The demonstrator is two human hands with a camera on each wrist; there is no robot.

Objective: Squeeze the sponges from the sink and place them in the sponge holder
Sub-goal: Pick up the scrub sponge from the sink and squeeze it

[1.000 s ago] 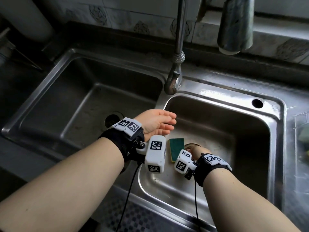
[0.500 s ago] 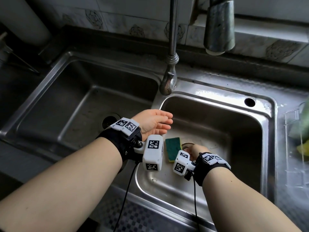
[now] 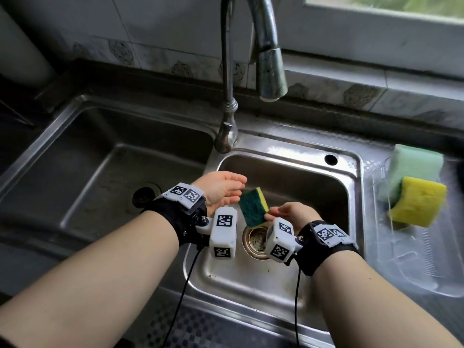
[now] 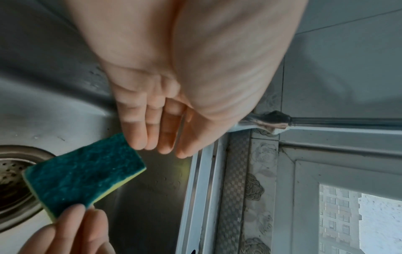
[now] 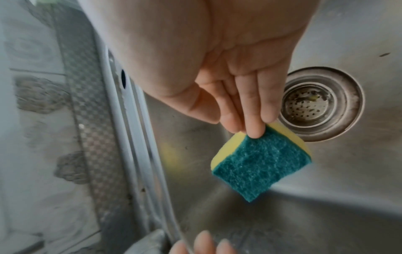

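Observation:
A green-and-yellow scrub sponge (image 3: 252,206) (image 4: 85,173) (image 5: 260,167) hangs in the air over the right sink basin (image 3: 288,277), above the drain strainer (image 3: 257,239). My right hand (image 3: 292,212) (image 5: 245,118) pinches one corner of it between fingertips and thumb. My left hand (image 3: 222,190) (image 4: 165,134) hovers just to the sponge's left with straight fingers and holds nothing. A clear sponge holder (image 3: 411,252) stands on the counter at the right, with a pale green sponge (image 3: 411,172) and a yellow sponge (image 3: 419,204) in it.
The faucet spout (image 3: 270,69) hangs over the back of the right basin. The left basin (image 3: 100,167) has a dark drain (image 3: 145,197) in its floor. Tiled wall and a window sill run behind the sink.
My right hand has lifted the green-and-yellow sponge off the basin floor near the drain and holds it in the air. The view has tilted, bringing the sponge holder into sight.

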